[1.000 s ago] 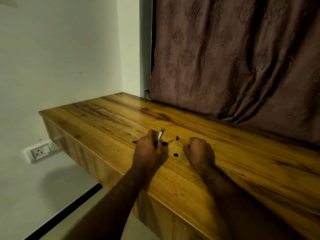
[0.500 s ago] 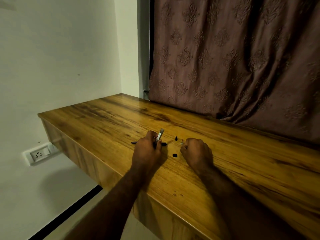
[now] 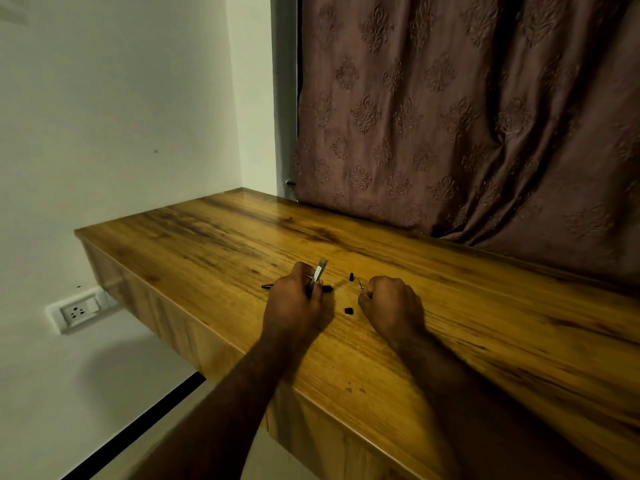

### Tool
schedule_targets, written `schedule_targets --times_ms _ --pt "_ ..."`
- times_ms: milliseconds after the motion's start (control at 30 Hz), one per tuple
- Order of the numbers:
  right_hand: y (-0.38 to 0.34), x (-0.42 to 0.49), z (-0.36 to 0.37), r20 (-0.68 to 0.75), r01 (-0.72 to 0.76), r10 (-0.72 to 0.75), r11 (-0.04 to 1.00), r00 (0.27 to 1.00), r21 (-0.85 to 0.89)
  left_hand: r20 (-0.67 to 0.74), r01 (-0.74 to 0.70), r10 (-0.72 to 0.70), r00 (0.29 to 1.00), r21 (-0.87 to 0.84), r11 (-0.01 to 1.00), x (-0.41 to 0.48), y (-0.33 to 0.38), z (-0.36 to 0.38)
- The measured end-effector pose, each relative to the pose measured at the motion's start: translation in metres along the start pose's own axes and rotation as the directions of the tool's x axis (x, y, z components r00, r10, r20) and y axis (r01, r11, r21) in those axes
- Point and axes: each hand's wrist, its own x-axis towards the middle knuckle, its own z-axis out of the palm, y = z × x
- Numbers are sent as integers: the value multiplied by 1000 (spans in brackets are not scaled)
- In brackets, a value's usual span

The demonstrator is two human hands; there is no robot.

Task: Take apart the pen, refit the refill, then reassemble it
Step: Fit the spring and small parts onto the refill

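My left hand (image 3: 296, 299) rests on the wooden table (image 3: 450, 323) and grips a silver pen barrel (image 3: 318, 271) that sticks up and away past the fingers. A dark refill lies flat behind that hand, its tip (image 3: 266, 286) showing to the left and its other end (image 3: 327, 289) to the right. My right hand (image 3: 391, 304) is curled into a fist and pinches a thin spring (image 3: 361, 284) at its top. Two small black pen parts lie between the hands: one farther away (image 3: 352, 277), one nearer (image 3: 348, 310).
The table's near edge runs diagonally from upper left to lower right. A brown patterned curtain (image 3: 467, 116) hangs behind the table. A wall socket (image 3: 78, 311) sits low on the white wall at left.
Both hands stay in nearly the same place. The right hand has shifted slightly left toward the small black parts, still pinching the spring.
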Motion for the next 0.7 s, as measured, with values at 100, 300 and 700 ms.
schedule_targets --times_ms 100,300,700 --pt "-1 -1 -1 -5 0 0 1000 1000 3 -6 4 -4 1000 10 1000 0 0 0" --pt "-1 -1 -3 3 -14 14 999 1000 32 0 13 -13 1000 3 1000 1 0 0" --pt "4 -1 -9 -31 -130 148 935 988 330 8 4 -4 1000 4 1000 0 2 -1"
